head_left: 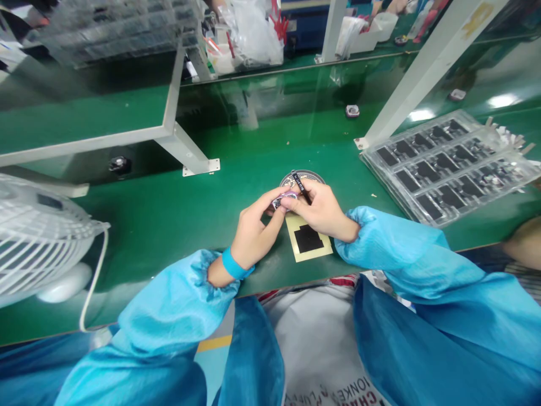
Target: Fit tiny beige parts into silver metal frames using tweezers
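Note:
A small purple-edged part [284, 199] is pinched between both hands over the green bench. My left hand [258, 228] has its fingers closed on the left side of the part. My right hand [322, 208] grips the part's right side and also has a black pen-like tool [301, 187] with white lettering tucked in its fingers. Behind the hands sits a round dish [313, 175] with small pieces in it, partly hidden. A pale yellow sheet [300, 253] bearing a black cut-out shape [308, 238] lies just below my right hand.
At the right, clear plastic trays [426, 169] hold black pieces. A white fan [40, 239] with a cable stands at the left. Metal shelf legs [186, 149] rise from the bench [253, 144]. Another small part [352, 110] lies farther back. Someone's arm [524, 242] shows at the right edge.

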Action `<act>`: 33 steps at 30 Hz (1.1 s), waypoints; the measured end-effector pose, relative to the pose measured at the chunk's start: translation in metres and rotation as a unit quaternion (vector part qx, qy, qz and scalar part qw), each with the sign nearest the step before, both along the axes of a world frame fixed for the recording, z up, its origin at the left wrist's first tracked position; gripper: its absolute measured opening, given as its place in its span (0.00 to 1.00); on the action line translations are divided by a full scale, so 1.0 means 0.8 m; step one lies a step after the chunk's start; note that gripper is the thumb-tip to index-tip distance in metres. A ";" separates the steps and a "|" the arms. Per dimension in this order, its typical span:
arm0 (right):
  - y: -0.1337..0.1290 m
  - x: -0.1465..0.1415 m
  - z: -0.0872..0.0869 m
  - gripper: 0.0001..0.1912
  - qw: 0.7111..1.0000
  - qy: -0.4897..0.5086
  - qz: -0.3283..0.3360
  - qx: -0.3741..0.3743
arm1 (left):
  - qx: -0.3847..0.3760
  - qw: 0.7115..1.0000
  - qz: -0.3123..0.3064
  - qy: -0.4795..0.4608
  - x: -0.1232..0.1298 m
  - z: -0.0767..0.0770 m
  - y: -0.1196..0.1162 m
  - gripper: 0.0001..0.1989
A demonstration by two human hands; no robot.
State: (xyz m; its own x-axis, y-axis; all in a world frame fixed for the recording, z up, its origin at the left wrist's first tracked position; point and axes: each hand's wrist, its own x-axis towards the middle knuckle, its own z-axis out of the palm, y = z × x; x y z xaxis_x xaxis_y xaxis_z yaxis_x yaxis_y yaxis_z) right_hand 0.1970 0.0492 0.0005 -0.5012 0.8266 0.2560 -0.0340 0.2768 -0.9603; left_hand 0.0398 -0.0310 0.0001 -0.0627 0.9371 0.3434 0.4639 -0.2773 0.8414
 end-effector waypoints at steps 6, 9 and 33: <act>-0.004 0.000 0.004 0.21 1.000 -0.016 -0.004 0.014 | 0.014 0.999 0.037 -0.008 0.006 0.003 -0.003 0.16; -0.007 0.001 0.003 0.23 1.000 -0.016 -0.001 0.016 | 0.022 0.999 0.043 -0.007 0.008 0.004 -0.005 0.15; 0.019 -0.005 0.001 0.28 0.997 -0.023 0.035 -0.064 | -0.082 0.970 0.006 -0.227 0.001 -0.008 0.018 0.21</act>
State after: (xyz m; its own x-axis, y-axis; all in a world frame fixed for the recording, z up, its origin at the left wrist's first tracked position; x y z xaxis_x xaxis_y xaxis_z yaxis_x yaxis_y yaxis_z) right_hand 0.1928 0.0645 0.0016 -0.5685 0.8130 0.1260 -0.0035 0.1508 -0.9886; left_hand 0.0409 -0.0165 -0.0062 -0.1832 0.9752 0.1245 0.0377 -0.1196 0.9921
